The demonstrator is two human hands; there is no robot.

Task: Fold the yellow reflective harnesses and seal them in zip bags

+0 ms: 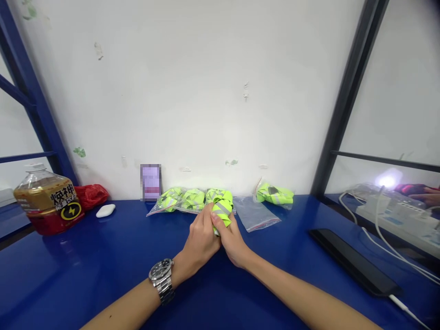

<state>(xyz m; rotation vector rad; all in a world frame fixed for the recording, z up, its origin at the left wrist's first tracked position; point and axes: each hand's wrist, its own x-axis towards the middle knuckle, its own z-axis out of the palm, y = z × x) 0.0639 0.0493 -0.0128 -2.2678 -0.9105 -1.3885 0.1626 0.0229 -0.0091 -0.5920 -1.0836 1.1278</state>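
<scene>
Between my two hands is a bundled neon-yellow reflective strap (222,210) with grey stripes. My left hand (202,234), below a wristwatch, is closed around its left side. My right hand (235,241) grips it from the right, with the thumb laid across the front. Much of the bundle's lower part is hidden by my fingers. Just behind it, several similar bundles in clear bags (193,199) lie in a row by the wall. To the right of my hands a flat clear zip bag (256,215) rests on the table, and another bagged yellow bundle (275,194) lies behind it.
On the blue table (113,261) a large drink bottle (48,201), a red plastic bag (91,195) and a white earbud case (105,211) are at left. A blurred upright phone-like object (151,182) leans on the wall. At right lie a black tablet (354,261), cables and a power strip (398,220).
</scene>
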